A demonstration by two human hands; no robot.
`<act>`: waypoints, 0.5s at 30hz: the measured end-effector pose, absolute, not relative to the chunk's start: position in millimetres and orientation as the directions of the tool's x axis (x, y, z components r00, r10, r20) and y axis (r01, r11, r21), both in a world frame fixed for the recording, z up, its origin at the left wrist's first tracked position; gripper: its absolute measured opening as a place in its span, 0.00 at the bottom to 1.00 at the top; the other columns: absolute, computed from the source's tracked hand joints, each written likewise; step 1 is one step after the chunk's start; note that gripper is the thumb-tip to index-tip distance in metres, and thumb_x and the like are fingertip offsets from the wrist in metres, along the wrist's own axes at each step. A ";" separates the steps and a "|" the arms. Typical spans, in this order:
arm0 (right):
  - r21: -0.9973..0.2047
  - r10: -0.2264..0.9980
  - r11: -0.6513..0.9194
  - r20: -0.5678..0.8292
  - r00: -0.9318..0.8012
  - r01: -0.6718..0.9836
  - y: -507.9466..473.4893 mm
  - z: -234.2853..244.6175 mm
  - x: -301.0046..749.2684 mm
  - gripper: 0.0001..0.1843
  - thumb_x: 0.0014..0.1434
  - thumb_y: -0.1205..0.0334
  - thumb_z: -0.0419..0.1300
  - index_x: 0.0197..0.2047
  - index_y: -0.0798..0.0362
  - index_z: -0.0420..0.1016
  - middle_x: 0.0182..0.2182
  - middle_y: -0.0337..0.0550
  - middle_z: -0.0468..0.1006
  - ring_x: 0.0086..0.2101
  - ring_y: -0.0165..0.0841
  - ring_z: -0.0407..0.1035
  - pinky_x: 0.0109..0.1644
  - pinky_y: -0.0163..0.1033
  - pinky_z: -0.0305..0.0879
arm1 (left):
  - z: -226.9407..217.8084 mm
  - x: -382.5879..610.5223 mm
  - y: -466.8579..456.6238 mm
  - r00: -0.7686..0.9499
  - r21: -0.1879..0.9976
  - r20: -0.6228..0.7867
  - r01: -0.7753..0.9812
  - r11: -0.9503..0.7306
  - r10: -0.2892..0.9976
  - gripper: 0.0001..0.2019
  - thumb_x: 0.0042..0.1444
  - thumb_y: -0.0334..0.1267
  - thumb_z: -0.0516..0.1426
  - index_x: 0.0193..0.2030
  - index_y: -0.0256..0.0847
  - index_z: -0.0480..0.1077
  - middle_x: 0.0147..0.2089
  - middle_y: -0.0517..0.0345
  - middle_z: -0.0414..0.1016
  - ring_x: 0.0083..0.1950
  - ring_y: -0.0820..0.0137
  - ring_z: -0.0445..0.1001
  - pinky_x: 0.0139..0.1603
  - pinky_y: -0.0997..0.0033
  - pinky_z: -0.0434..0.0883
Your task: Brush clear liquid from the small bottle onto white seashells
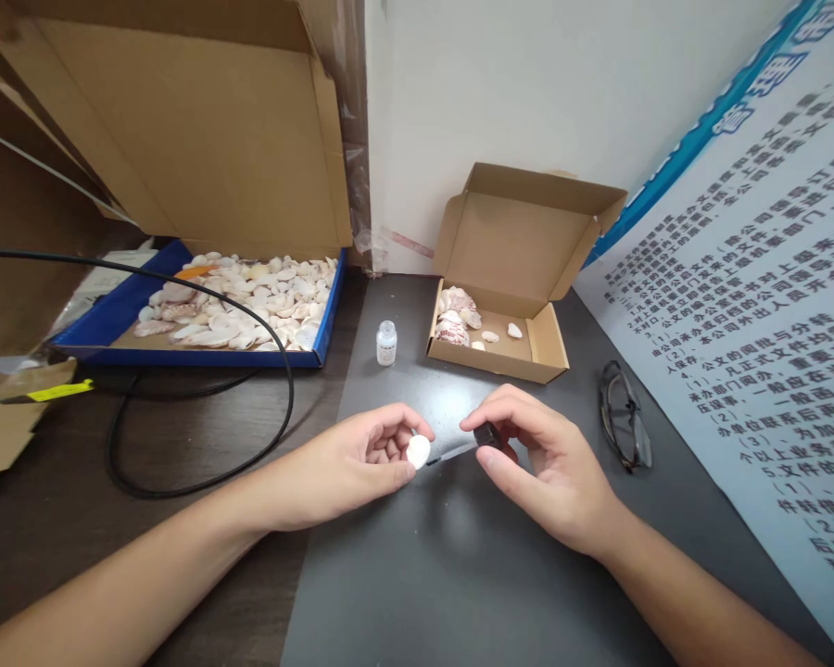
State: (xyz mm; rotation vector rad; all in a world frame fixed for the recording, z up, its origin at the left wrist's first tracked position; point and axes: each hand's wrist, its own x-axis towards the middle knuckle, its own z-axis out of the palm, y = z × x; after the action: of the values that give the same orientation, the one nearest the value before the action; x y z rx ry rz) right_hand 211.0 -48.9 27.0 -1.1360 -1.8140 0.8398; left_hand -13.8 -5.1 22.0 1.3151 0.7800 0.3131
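pinching a white shell (418,451) in the grip of the left hand (354,463), above the table (431,574). pinching the black cap (487,435) of a thin brush (457,452) in the right hand (552,463), with its end touching or just beside the shell, nearer than an open bottle (386,345) and a cardboard box (486,362).

White shell (418,452) beside black-capped brush (487,435)

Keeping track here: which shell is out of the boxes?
The white shell in the left hand; other shells lie in the blue-walled box and smaller brown box.
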 end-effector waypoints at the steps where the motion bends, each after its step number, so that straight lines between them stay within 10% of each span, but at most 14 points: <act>1: -0.850 0.924 0.369 0.290 -0.251 0.377 -49.1 27.0 211.1 0.10 0.57 0.71 0.60 0.41 0.51 0.76 0.31 0.41 0.71 0.29 0.32 0.65 0.29 0.35 0.63 | 22.2 -13.8 -5.1 0.711 0.941 -0.336 0.220 0.259 0.618 0.13 0.57 0.40 0.60 0.47 0.39 0.65 0.37 0.62 0.63 0.39 0.71 0.61 0.41 0.72 0.60; 15: -0.863 0.919 0.369 0.282 -0.275 0.347 -49.3 26.7 211.4 0.10 0.58 0.71 0.60 0.42 0.50 0.76 0.30 0.41 0.71 0.30 0.33 0.65 0.30 0.36 0.63 | 21.1 -14.5 -5.5 0.722 0.944 -0.324 0.206 0.257 0.612 0.13 0.59 0.39 0.58 0.48 0.37 0.65 0.38 0.62 0.63 0.39 0.72 0.60 0.42 0.72 0.60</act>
State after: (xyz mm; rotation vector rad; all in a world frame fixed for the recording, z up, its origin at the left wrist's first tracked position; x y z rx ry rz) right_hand 211.4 -49.3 26.7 -1.1089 -1.8085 0.8783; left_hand -14.5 -5.5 21.1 1.3137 0.7641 0.3150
